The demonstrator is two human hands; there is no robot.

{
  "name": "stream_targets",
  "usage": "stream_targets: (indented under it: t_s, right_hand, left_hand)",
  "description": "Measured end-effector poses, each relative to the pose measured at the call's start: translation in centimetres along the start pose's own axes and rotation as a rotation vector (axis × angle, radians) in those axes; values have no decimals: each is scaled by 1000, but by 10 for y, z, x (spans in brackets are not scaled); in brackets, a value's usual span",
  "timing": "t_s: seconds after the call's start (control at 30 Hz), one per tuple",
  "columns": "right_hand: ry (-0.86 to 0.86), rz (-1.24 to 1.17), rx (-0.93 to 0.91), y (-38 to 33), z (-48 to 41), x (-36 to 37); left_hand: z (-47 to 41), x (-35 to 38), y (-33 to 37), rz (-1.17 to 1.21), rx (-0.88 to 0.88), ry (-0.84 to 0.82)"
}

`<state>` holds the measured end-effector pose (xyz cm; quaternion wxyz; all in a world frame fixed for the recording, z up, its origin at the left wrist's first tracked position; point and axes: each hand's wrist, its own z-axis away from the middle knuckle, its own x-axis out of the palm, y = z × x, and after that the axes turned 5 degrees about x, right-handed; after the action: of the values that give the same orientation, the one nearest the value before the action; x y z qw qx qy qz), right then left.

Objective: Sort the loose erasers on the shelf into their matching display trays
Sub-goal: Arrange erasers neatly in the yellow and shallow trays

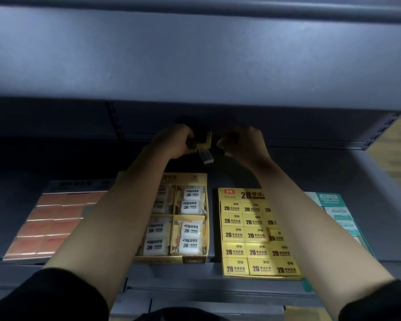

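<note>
I am reaching both hands to the dim back of the dark metal shelf (333, 172). My left hand (174, 141) is curling its grip round a small bunch of loose erasers (202, 144): a pale yellow block (209, 139) is standing on end, and a white eraser with a teal sleeve (206, 156) is hanging below it, its long axis slanting down and to the right. My right hand (241, 144) is hovering just beside them with fingers curled; I cannot tell whether its grip is pinching anything. I am judging it best to peel off one eraser at a time, turning it flat and label up, then matching yellow to the yellow cardboard tray (241, 194) and teal to the teal-and-white tray (330, 199)
</note>
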<state>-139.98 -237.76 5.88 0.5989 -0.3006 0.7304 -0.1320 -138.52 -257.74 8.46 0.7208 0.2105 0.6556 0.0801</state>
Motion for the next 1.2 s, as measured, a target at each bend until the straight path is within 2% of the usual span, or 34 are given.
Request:
stream_targets:
  t_s: [0.3,0.53,0.87,1.03,1.2]
  right_hand:
    - [-63,-15,59,8,38,-32]
    - [-126,-40,153,6,61,-50]
    - [-185,-684,399,-1,111,-72]
    - [-241,-860,450,3,134,-80]
    - [-251,-934,451,8,150,-86]
  left_hand:
    - [-12,15,7,-69,-19,10]
    - [-7,14,11,37,-109,15]
    - [37,2,38,142,74,203]
    - [76,7,69,232,149,251]
    - [110,24,92,353,137,237]
